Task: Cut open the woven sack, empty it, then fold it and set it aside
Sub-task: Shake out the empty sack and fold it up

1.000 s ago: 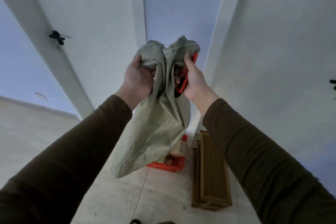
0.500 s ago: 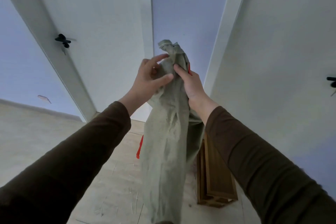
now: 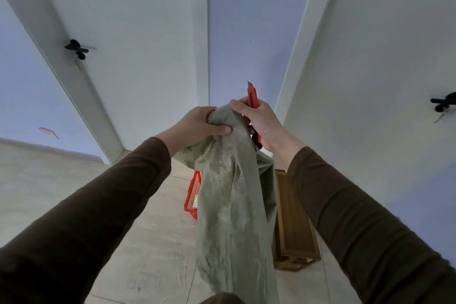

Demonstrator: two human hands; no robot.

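The grey-green woven sack (image 3: 234, 205) hangs limp and gathered lengthwise in front of me, reaching down past the bottom of the view. My left hand (image 3: 197, 126) grips its bunched top end from the left. My right hand (image 3: 259, 121) holds a red utility knife (image 3: 252, 95) with the blade tip pointing up, and its fingers also pinch the sack's top from the right. Both hands meet at the top of the sack.
Behind the sack a red plastic crate (image 3: 193, 195) stands on the light floor. A wooden frame (image 3: 293, 224) lies on the floor at the right, along the white wall. White doors with black handles (image 3: 76, 48) stand left and right.
My hands have lowered with the sack's top end. The left hand has closed round the bunched top, and the red knife now sticks up clear of the fabric.
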